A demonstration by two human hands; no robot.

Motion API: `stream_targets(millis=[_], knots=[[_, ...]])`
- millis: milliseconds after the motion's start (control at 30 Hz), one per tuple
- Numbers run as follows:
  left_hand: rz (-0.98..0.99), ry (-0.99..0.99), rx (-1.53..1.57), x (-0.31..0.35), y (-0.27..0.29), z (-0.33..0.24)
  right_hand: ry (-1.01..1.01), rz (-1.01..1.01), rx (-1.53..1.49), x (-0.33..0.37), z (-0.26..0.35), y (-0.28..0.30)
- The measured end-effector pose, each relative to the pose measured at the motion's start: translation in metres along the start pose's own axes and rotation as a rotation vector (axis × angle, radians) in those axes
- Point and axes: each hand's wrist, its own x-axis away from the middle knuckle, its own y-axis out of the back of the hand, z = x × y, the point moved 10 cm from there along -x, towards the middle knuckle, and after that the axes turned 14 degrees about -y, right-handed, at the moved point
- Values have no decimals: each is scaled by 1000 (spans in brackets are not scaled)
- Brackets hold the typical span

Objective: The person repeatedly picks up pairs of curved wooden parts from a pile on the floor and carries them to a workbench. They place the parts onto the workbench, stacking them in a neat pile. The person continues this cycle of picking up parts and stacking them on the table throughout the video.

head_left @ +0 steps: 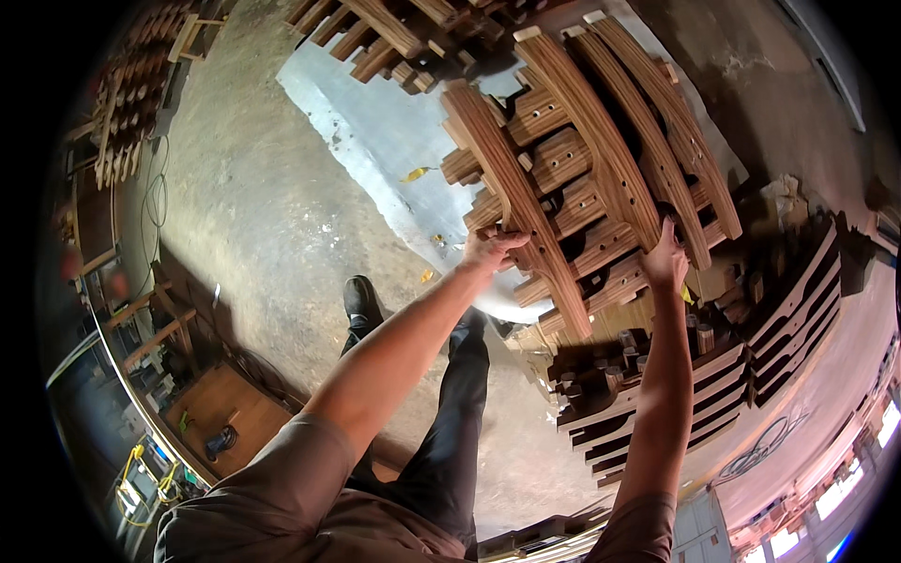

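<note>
A stack of striped brown wooden parts stands in front of me, with long curved pieces lying over shorter crosswise blocks [561,158]. My left hand [493,250] is closed on the edge of the leftmost curved wooden piece [514,178], thumb on top and other fingers partly hidden. At the lower end of the second curved wooden piece [591,131], my right hand [664,261] is closed round its edge, its fingers mostly hidden by the wood. Both pieces have small dark drilled holes. Two more curved pieces [648,122] lie to the right.
More wooden parts [361,38] are piled at the far side. Dark curved pieces [676,399] are stacked at the right. A pale sheet [375,141] lies under the stack on the concrete floor [253,178]. At left stands a wooden board [225,418] with a dark tool on it.
</note>
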Motion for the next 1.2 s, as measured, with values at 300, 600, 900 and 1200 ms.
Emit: stream_targets(millis=[300,600,900,1200], knots=[[19,2,226,117,73,-53,-79,194,-52,121,57,21],[-435,-176,454,343,334,-98,168,99,-49,338,60,10],[-894,-638,929,554,592,-153,514,489,-8,566,362,114],[-1045,-866,1122,694,835,-175,895,699,-186,773,679,100]])
